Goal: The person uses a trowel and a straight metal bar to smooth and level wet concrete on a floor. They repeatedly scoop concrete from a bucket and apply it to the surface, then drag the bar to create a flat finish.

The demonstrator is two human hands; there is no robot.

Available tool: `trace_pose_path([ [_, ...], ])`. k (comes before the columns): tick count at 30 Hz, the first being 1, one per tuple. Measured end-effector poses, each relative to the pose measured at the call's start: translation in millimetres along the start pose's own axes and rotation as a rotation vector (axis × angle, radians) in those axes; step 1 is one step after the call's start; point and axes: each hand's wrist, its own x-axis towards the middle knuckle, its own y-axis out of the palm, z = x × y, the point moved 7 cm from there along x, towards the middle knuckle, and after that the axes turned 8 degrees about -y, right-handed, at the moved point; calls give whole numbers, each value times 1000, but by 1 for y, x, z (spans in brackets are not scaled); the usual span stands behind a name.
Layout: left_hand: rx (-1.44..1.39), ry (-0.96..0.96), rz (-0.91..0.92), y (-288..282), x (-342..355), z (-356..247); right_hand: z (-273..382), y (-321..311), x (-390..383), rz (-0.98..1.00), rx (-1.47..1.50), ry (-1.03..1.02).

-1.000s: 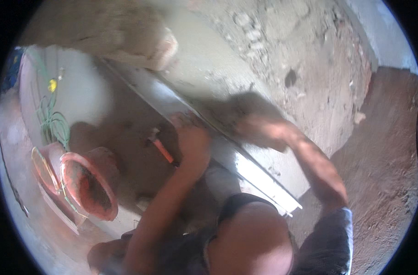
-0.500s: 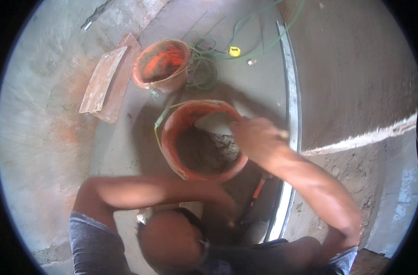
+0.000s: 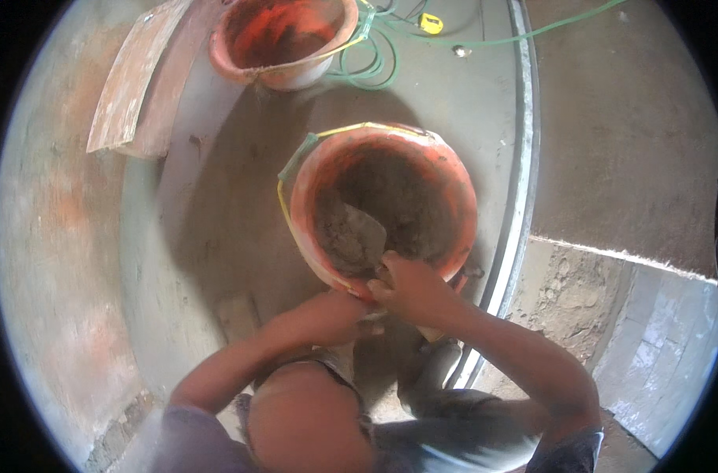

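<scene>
A red-orange bucket (image 3: 466,186) stands in front of me with grey-brown mortar (image 3: 398,185) inside. My right hand (image 3: 414,288) is closed round the handle of a trowel (image 3: 364,235) at the bucket's near rim. Its blade reaches into the bucket and touches the mortar on the left side. My left hand (image 3: 335,317) is at the near left rim, curled, right beside the right hand. What its fingers grip is hidden from this angle.
Another red-orange bucket (image 3: 284,69) stands farther off, beside coiled green hose (image 3: 375,67) and a yellow tape measure (image 3: 431,24). Reddish boards (image 3: 130,87) lean at the left wall. A long metal straightedge (image 3: 524,150) runs along the right.
My right hand and trowel have moved from the bucket's far right side to its near rim. My left hand has come up to that rim. The view has shifted nearer to the bucket.
</scene>
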Motion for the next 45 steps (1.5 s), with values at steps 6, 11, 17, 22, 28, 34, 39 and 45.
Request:
trace_pose_path([
  [6, 229, -129, 433, 31, -13, -24, -9, -28, -52, 92, 378, -35],
  [11, 578, 1, 786, 53, -14, -81, -79, -47, -188, -1, 760, 16],
  [17, 1090, -32, 792, 153, 83, -199, -250, 25, -385, -504, 990, -111],
  [22, 1353, 365, 83, 290, 210, -215, -371, 159, -508, -1064, 843, 344],
  [28, 1364, 172, -120, 358, 257, -164, -394, 268, -502, -1070, 1416, 562],
  [34, 1482, 17, -46, 376, 275, -161, -390, 244, -509, -1198, 1694, 468],
  [39, 1556, -40, -43, 370, 277, -153, -376, 169, -540, -1551, 174, 670],
  [45, 1549, 114, -99, 380, 274, -154, -363, 232, -427, -1008, 342, 663],
])
